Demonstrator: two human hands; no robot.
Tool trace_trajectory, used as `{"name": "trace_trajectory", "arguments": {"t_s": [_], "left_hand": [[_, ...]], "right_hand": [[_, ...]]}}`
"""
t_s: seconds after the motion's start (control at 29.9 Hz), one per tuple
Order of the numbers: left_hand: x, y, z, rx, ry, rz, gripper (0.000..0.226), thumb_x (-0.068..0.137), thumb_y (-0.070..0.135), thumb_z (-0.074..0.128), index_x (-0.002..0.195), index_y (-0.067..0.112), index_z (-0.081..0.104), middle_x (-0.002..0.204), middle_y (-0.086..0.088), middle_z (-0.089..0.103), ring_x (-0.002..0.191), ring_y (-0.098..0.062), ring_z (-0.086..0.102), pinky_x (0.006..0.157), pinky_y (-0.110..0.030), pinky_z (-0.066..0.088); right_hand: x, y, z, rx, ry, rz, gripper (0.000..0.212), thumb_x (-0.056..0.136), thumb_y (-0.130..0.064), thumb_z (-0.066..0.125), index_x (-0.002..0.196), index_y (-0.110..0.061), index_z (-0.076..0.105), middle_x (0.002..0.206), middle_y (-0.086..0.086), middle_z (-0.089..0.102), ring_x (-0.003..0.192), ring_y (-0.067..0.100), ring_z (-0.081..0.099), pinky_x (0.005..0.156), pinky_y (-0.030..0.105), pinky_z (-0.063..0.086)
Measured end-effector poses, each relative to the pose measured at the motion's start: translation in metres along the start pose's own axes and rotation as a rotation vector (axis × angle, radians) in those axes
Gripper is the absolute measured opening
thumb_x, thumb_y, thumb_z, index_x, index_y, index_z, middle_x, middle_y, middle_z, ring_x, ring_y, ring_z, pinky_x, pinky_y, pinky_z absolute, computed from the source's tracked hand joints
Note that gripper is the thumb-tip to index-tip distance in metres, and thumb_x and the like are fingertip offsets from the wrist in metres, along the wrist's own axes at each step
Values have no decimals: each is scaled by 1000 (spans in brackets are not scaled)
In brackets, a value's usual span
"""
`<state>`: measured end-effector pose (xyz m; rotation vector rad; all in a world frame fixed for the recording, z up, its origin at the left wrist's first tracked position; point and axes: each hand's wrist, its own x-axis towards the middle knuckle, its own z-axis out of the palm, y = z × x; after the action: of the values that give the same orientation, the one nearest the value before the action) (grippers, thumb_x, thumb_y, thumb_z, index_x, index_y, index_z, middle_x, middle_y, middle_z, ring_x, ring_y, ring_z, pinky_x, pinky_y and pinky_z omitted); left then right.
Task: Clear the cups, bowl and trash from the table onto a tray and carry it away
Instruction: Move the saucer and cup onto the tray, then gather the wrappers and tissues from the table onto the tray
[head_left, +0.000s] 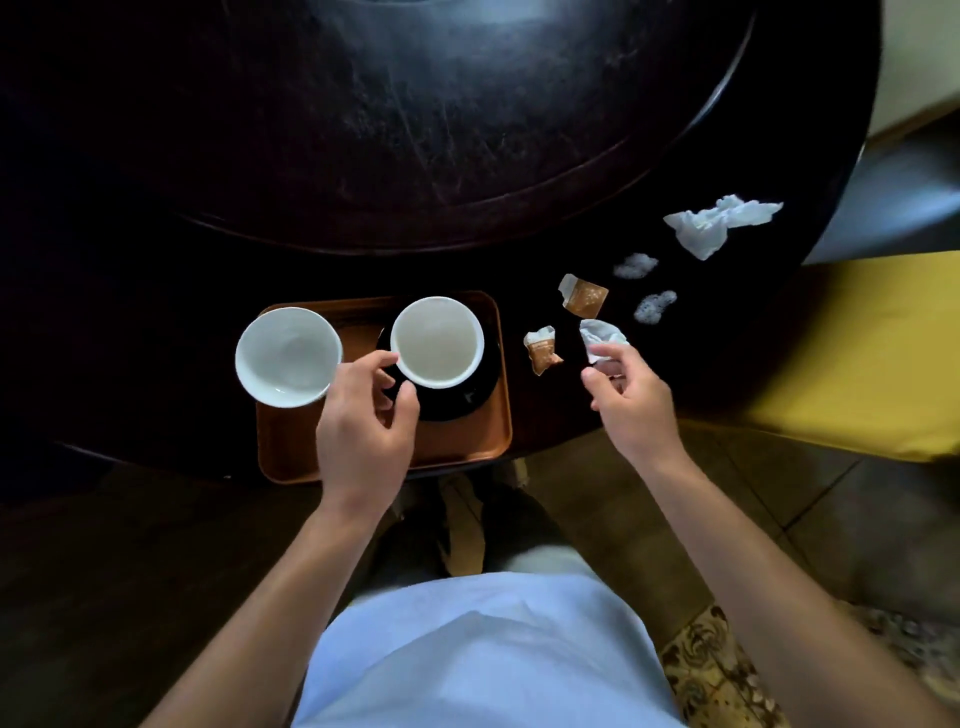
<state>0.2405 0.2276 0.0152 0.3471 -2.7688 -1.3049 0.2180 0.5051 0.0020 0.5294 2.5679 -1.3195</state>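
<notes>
A brown tray (457, 441) lies at the near edge of the dark round table (156, 312). On it stand a white bowl (288, 356) at the left and a white cup (437, 342) on a black saucer (467, 400). My left hand (363, 421) is at the cup's near-left side, fingers curled around its handle area. My right hand (628, 395) pinches a small crumpled white tissue (600, 338) on the table right of the tray. Two torn brown sachets (584, 296) (543, 351), two small white wads (635, 266) (654, 306) and a large crumpled napkin (719, 223) lie beyond.
A raised round centre disc (415, 130) fills the table's middle. A yellow seat cushion (857, 353) sits at the right, with a grey seat (904, 208) behind it. Below are tiled floor and a patterned rug (727, 670).
</notes>
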Motion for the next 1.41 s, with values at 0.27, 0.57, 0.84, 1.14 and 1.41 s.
{"name": "trace_trajectory", "arguments": {"t_s": [0.27,0.57,0.84,1.14,1.41], "left_hand": [[-12,79,76,104,-58,146,41,97,35,61,136,22,60,119,5,57,84,-9,60,65,-21,49],[-7,88,181,386,-126,-81,62,98,34,61,154,30,36,153,-2,41,116,-26,64,79,-36,57],[12,79,207,447,-169,-179,61,94,26,67,151,26,43,135,-6,46,107,-29,64,79,-38,56],[25,85,202,303,-127,-173,45,90,34,72,131,18,60,114,-2,56,92,-23,65,73,-30,49],[74,112,219,294,-175,-44,49,87,39,73,131,21,62,116,-1,55,98,-23,65,80,-39,55]], "right_hand": [[75,38,-64,-473,-19,-290,55,96,-40,62,148,-29,47,134,-3,55,91,15,63,78,36,57],[98,62,-56,-709,-258,-590,68,89,-42,72,150,-30,45,137,0,54,118,23,59,79,36,57],[97,85,-52,-713,-275,-634,56,85,-30,79,137,-21,58,115,3,58,92,22,60,59,26,41],[105,71,-64,-550,-397,-536,19,94,-28,69,112,-21,67,104,-5,66,81,19,68,62,28,45],[201,53,-143,-424,182,-452,17,84,-30,75,93,-17,73,115,4,66,106,27,61,87,33,47]]}}
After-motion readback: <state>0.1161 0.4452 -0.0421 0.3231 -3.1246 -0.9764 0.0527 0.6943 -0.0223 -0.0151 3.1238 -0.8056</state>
